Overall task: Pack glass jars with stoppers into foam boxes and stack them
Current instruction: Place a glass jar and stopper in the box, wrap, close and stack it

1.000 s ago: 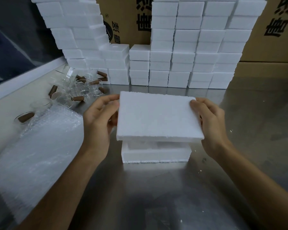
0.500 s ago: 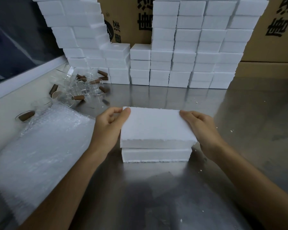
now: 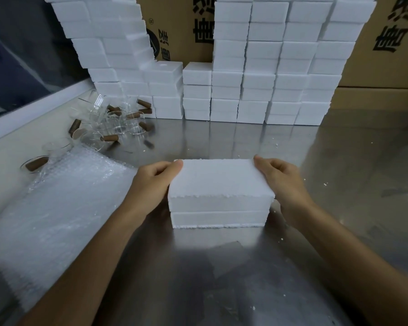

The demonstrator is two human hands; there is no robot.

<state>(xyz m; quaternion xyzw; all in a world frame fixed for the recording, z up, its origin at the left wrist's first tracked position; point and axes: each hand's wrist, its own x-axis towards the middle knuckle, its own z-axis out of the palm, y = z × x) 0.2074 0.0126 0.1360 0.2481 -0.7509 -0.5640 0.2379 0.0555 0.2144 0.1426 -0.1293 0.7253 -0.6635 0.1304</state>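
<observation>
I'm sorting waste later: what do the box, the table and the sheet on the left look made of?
Box: white expanded foam, matte, with crumbly ragged edges. Table: likely stainless steel, brushed and reflective. Sheet: clear plastic bubble wrap, by its glossy bubbled texture.

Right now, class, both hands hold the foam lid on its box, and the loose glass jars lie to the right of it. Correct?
Not quite. The head view shows the glass jars lying left of the foam box; both hands, left hand and right hand, do hold the foam lid.
</observation>
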